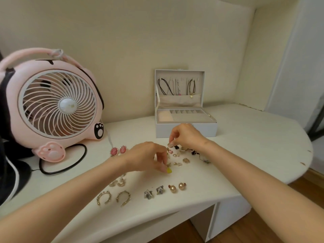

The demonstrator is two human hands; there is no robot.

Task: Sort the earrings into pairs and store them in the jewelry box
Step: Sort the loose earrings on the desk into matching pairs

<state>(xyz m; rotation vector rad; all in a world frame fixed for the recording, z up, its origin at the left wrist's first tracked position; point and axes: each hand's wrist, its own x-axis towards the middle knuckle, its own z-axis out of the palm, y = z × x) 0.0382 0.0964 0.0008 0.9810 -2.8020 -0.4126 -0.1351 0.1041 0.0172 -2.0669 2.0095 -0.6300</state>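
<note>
A heap of mixed small earrings (182, 156) lies mid-table. My left hand (145, 155) reaches in from the left and pinches a small yellow earring (169, 171) at the heap's near edge. My right hand (185, 135) hovers over the heap's far side, fingertips pinched together on something tiny that I cannot make out. Pairs lie sorted nearby: gold hoops (114, 198), silver stars (154, 192), gold balls (177, 187), pink round studs (118, 150), and chunky gold pieces (118, 182). The white jewelry box (185, 130) stands open behind the heap.
A pink cat-shaped desk fan (56, 104) stands at the left with its black cable (70, 165) looping on the table. Necklaces hang in the box lid (179, 88). The white table's edge curves away at the right (298, 163); wooden floor lies below.
</note>
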